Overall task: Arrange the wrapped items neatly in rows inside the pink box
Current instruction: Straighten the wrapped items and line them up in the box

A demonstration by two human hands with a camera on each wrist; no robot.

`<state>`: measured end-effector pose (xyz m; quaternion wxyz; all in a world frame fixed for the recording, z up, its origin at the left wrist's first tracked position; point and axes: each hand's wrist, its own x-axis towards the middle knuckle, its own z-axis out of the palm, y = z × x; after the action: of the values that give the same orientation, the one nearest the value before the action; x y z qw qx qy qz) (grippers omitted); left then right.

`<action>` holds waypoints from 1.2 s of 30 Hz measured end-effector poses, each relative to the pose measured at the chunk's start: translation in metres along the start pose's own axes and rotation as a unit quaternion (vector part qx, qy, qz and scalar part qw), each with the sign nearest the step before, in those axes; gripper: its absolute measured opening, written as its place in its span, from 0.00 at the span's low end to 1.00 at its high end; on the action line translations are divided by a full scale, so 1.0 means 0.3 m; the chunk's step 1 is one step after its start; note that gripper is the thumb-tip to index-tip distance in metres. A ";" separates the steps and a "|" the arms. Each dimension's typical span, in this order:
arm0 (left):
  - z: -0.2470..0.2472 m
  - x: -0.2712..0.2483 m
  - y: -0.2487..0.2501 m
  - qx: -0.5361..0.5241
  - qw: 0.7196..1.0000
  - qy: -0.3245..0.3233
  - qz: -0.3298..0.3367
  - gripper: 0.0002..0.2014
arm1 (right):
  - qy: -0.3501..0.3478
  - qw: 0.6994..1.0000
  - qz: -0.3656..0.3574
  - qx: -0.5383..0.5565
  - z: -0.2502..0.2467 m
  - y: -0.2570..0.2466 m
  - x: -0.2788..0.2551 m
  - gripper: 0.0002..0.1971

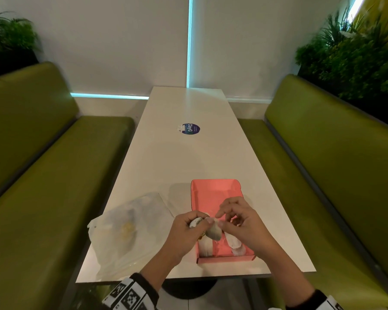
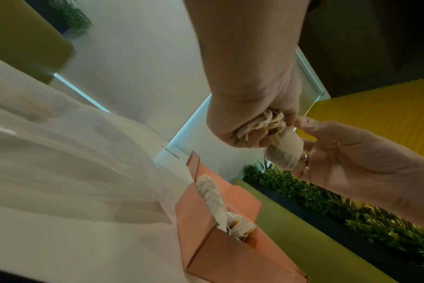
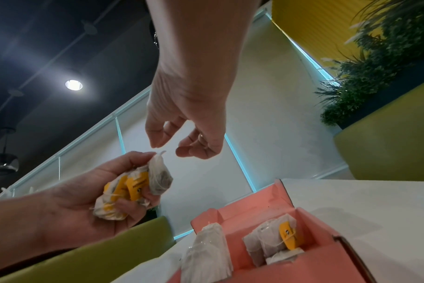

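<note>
Left hand (image 1: 184, 229) is clenched around a bunch of white wrapped tea bags with yellow tags (image 3: 124, 193), held above the table, just left of the near-left corner of the shallow pink cardboard box (image 1: 213, 191). One translucent tea bag (image 1: 213, 231) is seen hanging out of the bunch, pinched at its top by the left thumb and forefinger.

Right hand (image 1: 238, 218) is held over the box, fingers loosely curled, nothing grasped. Thumb and forefinger tips are just beside the top of the hanging bag; contact cannot be told from the head view, a small gap is seen in the right wrist view.

Box is placed on the near end of the long white table (image 1: 177, 157), right of centre. Several wrapped tea bags (image 3: 269, 241) are already laid in its near part, along both side walls; far part is bare pink.

A crumpled clear plastic bag (image 1: 123, 229) is lying on the table left of the box. A round dark blue sticker (image 1: 190, 129) is seen mid-table, farther away. Green padded benches (image 1: 43, 175) are on both sides.
</note>
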<state>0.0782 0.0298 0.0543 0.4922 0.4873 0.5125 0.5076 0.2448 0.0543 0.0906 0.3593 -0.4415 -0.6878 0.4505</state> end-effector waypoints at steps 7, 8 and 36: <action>-0.005 -0.005 0.002 0.001 1.000 -0.021 0.011 0.07 | 0.002 0.997 -0.032 -0.070 0.015 0.016 0.013 0.11; -0.007 -0.004 -0.002 0.005 1.000 -0.024 0.014 0.06 | -0.002 0.997 -0.032 -0.069 0.014 0.018 0.014 0.11; -0.038 0.027 -0.087 0.156 0.979 -0.041 0.125 0.03 | -0.068 0.989 0.018 -0.128 0.017 0.017 0.038 0.11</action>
<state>0.0663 0.0373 0.0280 0.3633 0.6390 0.4999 0.4581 0.2377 0.0643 0.0853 0.2438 -0.4643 -0.7547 0.3942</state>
